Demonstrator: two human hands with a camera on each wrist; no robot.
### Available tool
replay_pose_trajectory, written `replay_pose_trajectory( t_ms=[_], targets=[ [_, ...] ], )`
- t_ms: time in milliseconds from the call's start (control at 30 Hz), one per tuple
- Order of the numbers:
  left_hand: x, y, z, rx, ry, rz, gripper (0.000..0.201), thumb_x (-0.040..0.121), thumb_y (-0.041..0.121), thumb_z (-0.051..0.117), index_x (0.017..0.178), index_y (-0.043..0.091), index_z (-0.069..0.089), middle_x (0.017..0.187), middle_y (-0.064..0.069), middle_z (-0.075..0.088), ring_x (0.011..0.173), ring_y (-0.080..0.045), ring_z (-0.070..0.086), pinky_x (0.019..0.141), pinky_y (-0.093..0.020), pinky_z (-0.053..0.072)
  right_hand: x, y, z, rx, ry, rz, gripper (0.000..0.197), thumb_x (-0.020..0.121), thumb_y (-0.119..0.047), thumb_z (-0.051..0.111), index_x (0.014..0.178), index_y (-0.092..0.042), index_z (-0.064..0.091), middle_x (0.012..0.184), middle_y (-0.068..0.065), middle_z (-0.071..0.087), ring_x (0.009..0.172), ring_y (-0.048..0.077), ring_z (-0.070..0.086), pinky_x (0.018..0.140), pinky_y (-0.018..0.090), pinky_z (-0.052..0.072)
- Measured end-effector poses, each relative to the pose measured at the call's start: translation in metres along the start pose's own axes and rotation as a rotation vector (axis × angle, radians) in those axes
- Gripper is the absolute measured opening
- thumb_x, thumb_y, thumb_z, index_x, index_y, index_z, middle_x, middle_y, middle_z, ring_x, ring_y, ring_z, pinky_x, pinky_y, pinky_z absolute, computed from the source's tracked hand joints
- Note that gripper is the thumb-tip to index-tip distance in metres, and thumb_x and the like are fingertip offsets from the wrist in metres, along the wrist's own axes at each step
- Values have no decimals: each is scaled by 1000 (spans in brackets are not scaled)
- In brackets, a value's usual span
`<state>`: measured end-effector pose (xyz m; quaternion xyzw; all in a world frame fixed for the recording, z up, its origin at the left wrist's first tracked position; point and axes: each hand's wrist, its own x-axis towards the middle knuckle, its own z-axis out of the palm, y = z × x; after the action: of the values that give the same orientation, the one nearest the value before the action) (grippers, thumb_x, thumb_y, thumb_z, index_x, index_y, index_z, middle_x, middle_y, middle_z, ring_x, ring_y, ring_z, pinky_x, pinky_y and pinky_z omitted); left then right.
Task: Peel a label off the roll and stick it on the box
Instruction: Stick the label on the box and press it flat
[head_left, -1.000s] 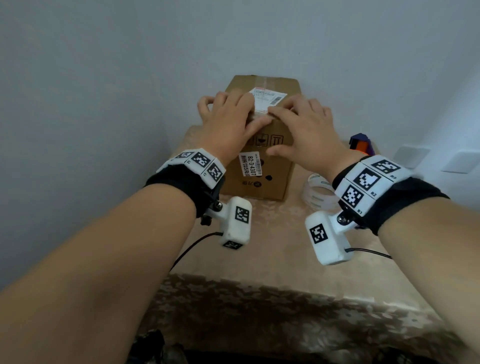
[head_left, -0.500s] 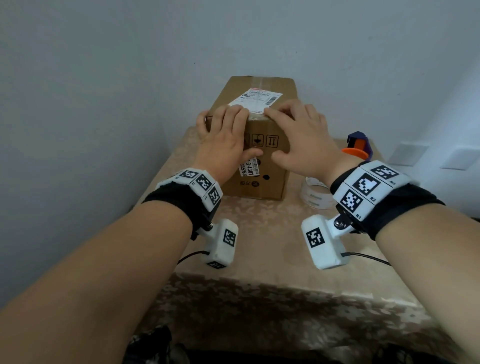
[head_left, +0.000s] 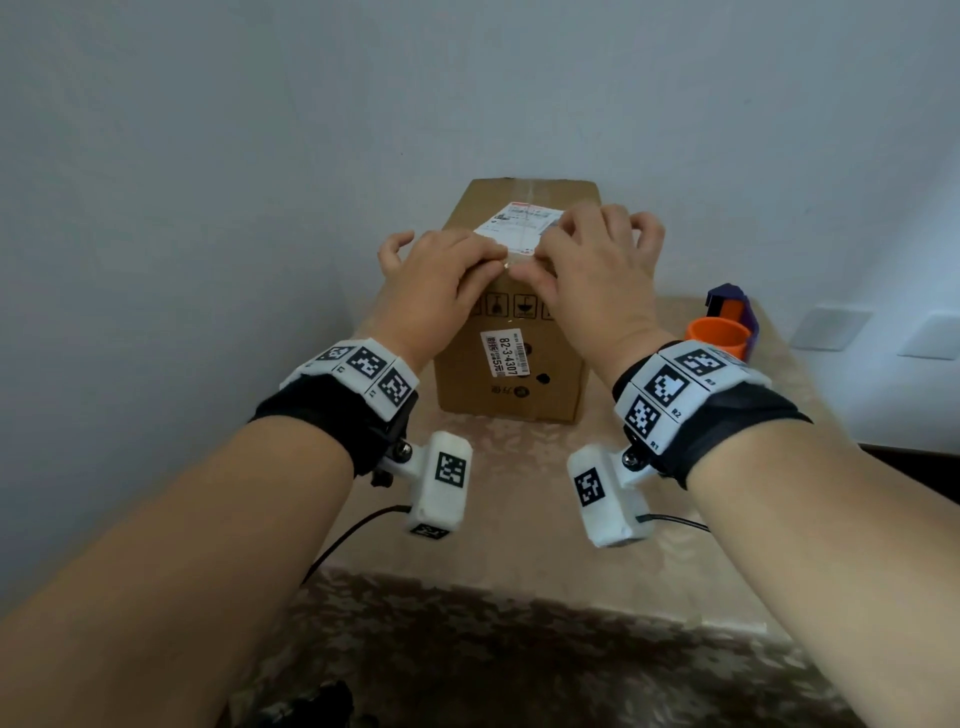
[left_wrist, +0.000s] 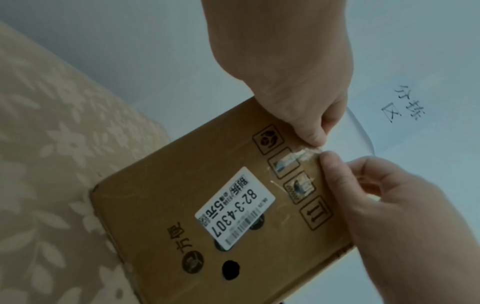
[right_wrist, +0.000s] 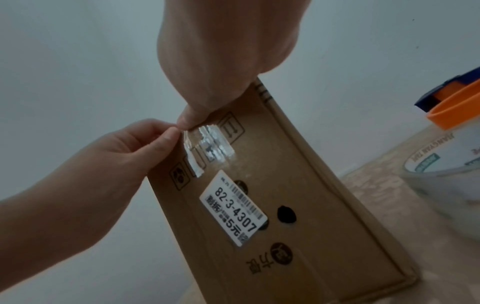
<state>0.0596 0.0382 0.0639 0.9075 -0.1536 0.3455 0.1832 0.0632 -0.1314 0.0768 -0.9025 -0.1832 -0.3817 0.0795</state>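
Observation:
A brown cardboard box (head_left: 553, 338) stands on the table against the wall, with a white shipping label (head_left: 519, 223) on its top. A crinkled strip of clear tape (right_wrist: 210, 146) lies over the handling symbols on the front face, and its upper end (left_wrist: 303, 155) reaches the top front edge. My left hand (head_left: 483, 265) and right hand (head_left: 543, 270) meet at that edge. Both have curled fingers over the box top, and their thumb tips pinch the strip's upper end. The tape roll (right_wrist: 446, 181) sits right of the box; in the head view my right wrist hides it.
An orange and blue tape dispenser (head_left: 719, 338) stands at the right, behind the roll. A second white sticker (head_left: 506, 353) is on the box front. The beige patterned tablecloth (head_left: 519, 493) runs toward me. Walls close in behind and to the left.
Both hands have gone from lying flat over the box's top and front to curled, and their thumbs have come together at the top front edge. The box has stayed in place.

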Motion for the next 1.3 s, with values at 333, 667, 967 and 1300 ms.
replay_pose_trajectory(
  t_ms=[333,667,967,1300],
  targets=[
    [-6,-1,-1,51,-25,32,26,94,36,48,117,33,57,123,12,60,119,-12,48,107,-46,15,-18,-7,20,-42,-6,34,56,81,-55,47,108,-5,52,124,18,54,117,36,50,99,46,13],
    [-5,4,-2,148,-98,50,37,89,44,51,123,30,50,128,9,53,124,-14,45,111,-50,11,-17,-3,4,-103,-159,-81,77,68,-54,70,115,2,48,138,23,43,129,40,39,110,60,19],
    [-16,9,10,188,-82,41,50,87,43,56,130,21,45,136,2,50,130,-20,39,111,-51,13,-16,7,0,-55,-157,-145,60,72,-47,69,109,-3,51,126,19,53,113,37,52,94,51,37],
    [19,24,-12,133,-128,-11,42,86,61,45,113,33,62,111,6,57,109,-19,47,91,-38,22,-4,25,-30,171,-315,-56,47,81,-35,65,125,-28,51,129,0,50,120,25,42,100,43,27]
  ],
)
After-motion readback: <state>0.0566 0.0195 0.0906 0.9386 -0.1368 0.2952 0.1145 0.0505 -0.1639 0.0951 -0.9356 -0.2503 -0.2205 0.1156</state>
